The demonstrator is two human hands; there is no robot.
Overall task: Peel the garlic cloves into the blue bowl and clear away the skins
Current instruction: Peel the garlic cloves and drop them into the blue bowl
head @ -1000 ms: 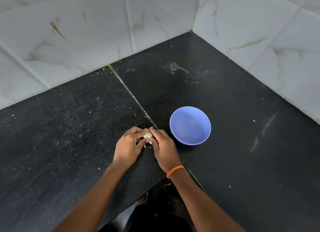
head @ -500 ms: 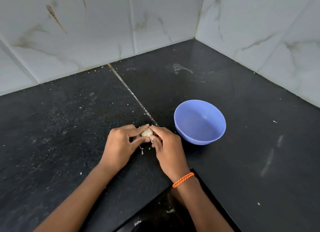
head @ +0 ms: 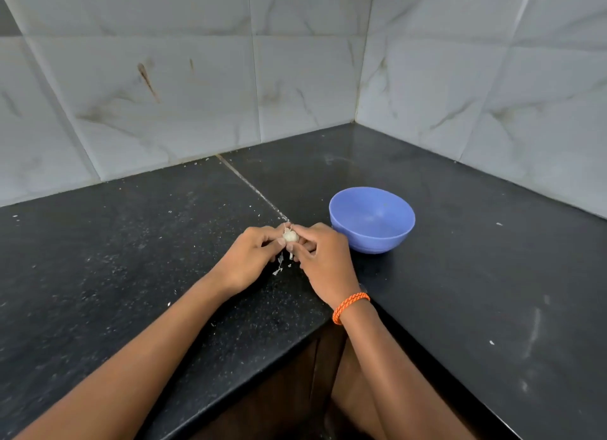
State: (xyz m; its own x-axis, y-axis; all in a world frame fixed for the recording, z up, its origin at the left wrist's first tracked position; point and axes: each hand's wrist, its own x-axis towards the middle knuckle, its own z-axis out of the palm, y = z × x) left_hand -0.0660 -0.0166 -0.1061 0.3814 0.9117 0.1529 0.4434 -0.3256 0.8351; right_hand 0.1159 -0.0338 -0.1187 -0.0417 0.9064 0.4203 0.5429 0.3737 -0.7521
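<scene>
A small pale garlic bulb (head: 290, 235) sits between both hands just above the black counter. My left hand (head: 251, 259) pinches it from the left with thumb and curled fingers. My right hand (head: 320, 259), with an orange cord bracelet at the wrist, pinches it from the right. Thin skin flakes (head: 278, 268) lie on the counter under the hands. The blue bowl (head: 372, 221) stands just right of my right hand and looks empty.
The black stone counter (head: 131, 259) forms an L around a corner, backed by white marble-look wall tiles (head: 197, 94). Its front edge runs below my forearms, with a dark cabinet (head: 289, 390) underneath. Small white specks dot the surface.
The camera has tilted up, showing more wall. Both hands stay on the garlic, and more skin flakes now lie beneath them.
</scene>
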